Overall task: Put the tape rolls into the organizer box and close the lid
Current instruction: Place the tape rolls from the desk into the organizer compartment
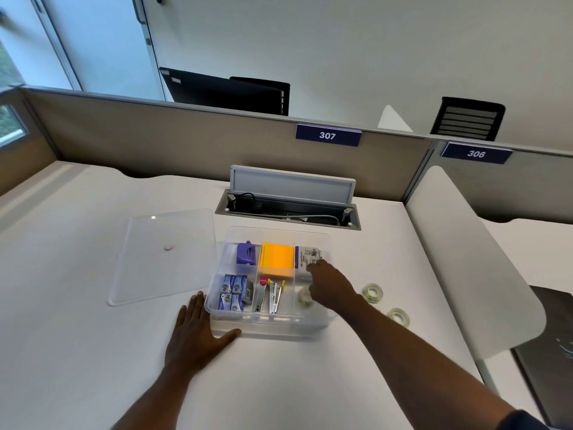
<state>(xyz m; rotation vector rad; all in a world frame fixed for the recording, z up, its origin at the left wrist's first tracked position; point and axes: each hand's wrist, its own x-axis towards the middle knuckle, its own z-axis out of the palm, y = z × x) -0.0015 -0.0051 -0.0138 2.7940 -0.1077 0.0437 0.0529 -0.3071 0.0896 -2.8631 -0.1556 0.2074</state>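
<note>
Fingers of the right hand (330, 283) point down into the clear plastic organizer box (269, 321), loosely spread w/ nothing pinched that I can see. Just below the fingertips, in the near-right compartment, sits one small clear tape roll w/ a green core (304, 297); can't tell if skin is touching it. Beyond the fingertips lies a white printed packet (308, 257); left of them an orange sticky-note pad (277, 259), staplers and blue staple boxes.

Left hand (198, 333) lies flat on the white desk (279, 383), fingers splayed, thumb against the box's near-left corner, gripping nothing.

Two more clear tape rolls (373, 292) (399, 315) wait on the desk, right of the right wrist, apart from the box.

Clear flat lid (164, 256) rests on the desk left of the box, beyond the left fingertips.

Risks, imo: forearm sweeping back could knock the desk rolls; they'd roll off toward the edge. Rolls stacked on edge in that compartment may stand proud & stop the lid seating. Box is light, so it could skid if the left hand lifts.
</note>
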